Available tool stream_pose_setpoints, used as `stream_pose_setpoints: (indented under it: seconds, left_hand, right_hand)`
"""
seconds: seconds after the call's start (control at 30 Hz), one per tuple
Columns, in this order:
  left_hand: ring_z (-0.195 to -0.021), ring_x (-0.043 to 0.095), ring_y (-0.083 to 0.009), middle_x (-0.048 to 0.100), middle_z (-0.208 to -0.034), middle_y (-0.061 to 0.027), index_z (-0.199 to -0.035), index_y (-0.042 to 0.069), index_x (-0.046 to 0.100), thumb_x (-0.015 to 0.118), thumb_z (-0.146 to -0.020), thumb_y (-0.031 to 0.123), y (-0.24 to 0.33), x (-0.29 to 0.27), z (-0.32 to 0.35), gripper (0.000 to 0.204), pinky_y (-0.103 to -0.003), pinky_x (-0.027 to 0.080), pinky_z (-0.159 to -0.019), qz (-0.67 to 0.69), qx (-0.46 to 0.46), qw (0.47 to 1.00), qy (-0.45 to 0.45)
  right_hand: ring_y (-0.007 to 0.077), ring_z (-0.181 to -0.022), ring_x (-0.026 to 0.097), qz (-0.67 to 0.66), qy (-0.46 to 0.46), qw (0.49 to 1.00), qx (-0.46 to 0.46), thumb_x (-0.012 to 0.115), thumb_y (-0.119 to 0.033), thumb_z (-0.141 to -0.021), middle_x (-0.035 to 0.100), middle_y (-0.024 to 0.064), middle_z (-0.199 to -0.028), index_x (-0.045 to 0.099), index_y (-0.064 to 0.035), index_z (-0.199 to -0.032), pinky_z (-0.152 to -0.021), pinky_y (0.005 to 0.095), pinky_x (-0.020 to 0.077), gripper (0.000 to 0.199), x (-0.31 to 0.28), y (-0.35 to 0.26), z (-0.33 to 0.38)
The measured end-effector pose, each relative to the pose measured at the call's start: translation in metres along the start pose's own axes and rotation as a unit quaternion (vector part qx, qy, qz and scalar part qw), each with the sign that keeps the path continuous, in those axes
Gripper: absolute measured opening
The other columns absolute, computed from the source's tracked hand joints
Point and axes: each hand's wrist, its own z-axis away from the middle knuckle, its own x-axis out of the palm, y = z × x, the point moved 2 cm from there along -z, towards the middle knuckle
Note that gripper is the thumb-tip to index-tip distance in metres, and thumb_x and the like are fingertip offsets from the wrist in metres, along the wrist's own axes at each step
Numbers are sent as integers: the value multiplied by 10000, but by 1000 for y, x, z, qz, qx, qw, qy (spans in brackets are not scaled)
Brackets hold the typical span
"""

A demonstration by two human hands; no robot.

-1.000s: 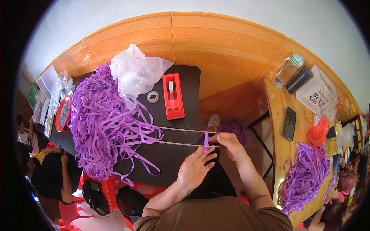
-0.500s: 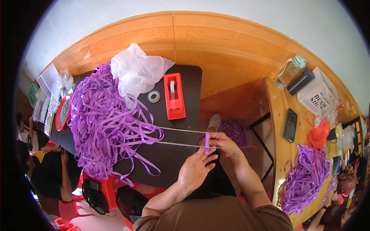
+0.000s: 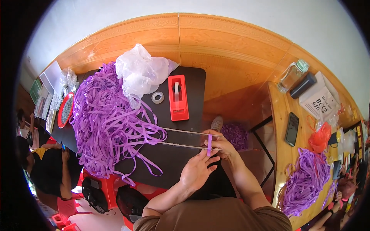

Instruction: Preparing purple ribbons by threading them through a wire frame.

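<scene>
Two thin, straight rods (image 3: pixel 185 131) run side by side from a big heap of purple ribbon (image 3: pixel 104 123) toward my hands, with loops of ribbon bunched around their far ends. Near my end, a short purple ribbon band (image 3: pixel 209 143) crosses both rods. My right hand (image 3: pixel 226 148) is closed around the near ends of the rods, just right of the band; its finger grip is partly hidden. With palm up and fingers stretched out, my left hand (image 3: pixel 195 173) touches the lower end of the band with its fingertips.
The dark table (image 3: pixel 194 92) also holds a white plastic bag (image 3: pixel 138 73), a tape roll (image 3: pixel 157 97), a red tape dispenser (image 3: pixel 178 98) and a red dish (image 3: pixel 66 110). On the wooden table at right lie a phone (image 3: pixel 292 129) and more purple ribbon (image 3: pixel 306 181). People sit at left.
The whole view has shifted slightly, so the table and its things appear a little further right. Both hands keep nearly the same pose at the band and rods.
</scene>
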Motion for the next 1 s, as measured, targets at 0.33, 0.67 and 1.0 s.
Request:
stream_pose_setpoints:
  seconds: [0.33, 0.67, 1.0]
  left_hand:
    - [-1169, 451, -232, 517, -1269, -78, -1219, 93, 515, 472, -925, 380, -1, 0, 0, 414, -357, 339, -922, 12, 9, 1000, -8]
    - [-1159, 454, -229, 516, -1267, -80, -1215, 99, 518, 470, -926, 380, -3, -5, -1, 406, -353, 336, -920, 22, 13, 999, -21]
    - [-1137, 458, -205, 504, -1290, -77, -1259, 102, 496, 460, -931, 397, -4, -7, -3, 443, -347, 330, -918, 8, 15, 1000, -27]
  right_hand:
    - [231, -847, 623, -128, 30, 991, -26, 586, 63, -814, 610, 124, -927, 457, -29, -1266, -729, 330, 524, 479, -5, 3, 12]
    - [298, -969, 582, -167, -37, 984, -44, 537, 11, -772, 569, 172, -1001, 424, -63, -1342, -854, 391, 493, 586, -1, 4, 18]
    - [239, -850, 493, -332, -150, 930, -54, 524, -367, -930, 513, 95, -901, 447, -97, -1344, -770, 345, 458, 500, 12, 11, 7]
